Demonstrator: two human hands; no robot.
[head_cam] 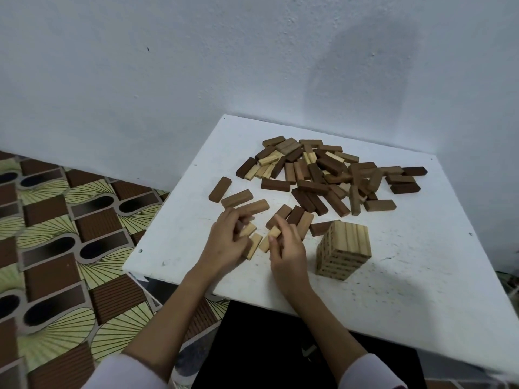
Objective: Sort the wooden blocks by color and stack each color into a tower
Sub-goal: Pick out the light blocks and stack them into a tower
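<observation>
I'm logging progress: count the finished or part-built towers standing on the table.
1. A single light-wood tower stands on the white table, just right of the right hand. No dark tower shows; the dark blocks lie loose in the pile behind.

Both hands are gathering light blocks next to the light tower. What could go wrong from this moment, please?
1. The right hand, holding a light block, is close to the light tower; a careless move might knock it.
2. The tower stands near the front edge of the white table, so a fall could send blocks to the floor.
3. Several light blocks lie buried in the mixed pile; pulling them out may scatter the dark ones.
</observation>
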